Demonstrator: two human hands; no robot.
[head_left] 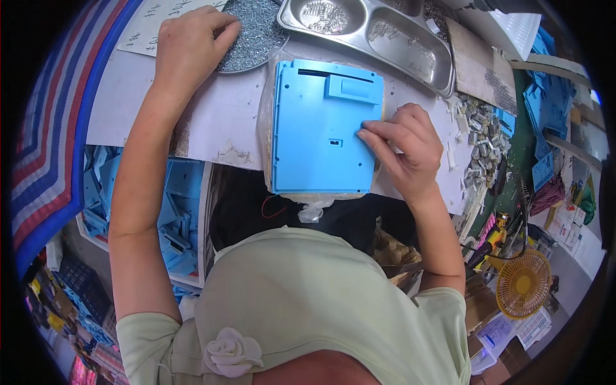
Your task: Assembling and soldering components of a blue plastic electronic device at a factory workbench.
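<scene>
A flat light-blue plastic panel [314, 138] lies in front of me on a pad wrapped in clear plastic. It has a slot along its far edge, a raised rectangular block and a small opening near the middle. My right hand [410, 151] is closed in a pinch over the panel's right edge; whatever its fingertips hold is too small to make out. At the far left, my left hand [192, 45] reaches to a round dish of small metal screws [260, 35]. Its fingers are curled together at the dish's edge, and what is in them is hidden.
A metal compartment tray [444, 82] with small parts stands at the back. Several small metal-and-white pieces [481, 144] are heaped on the right. Blue plastic parts [179, 218] fill a box at lower left. A yellow fan [523, 284] is at lower right.
</scene>
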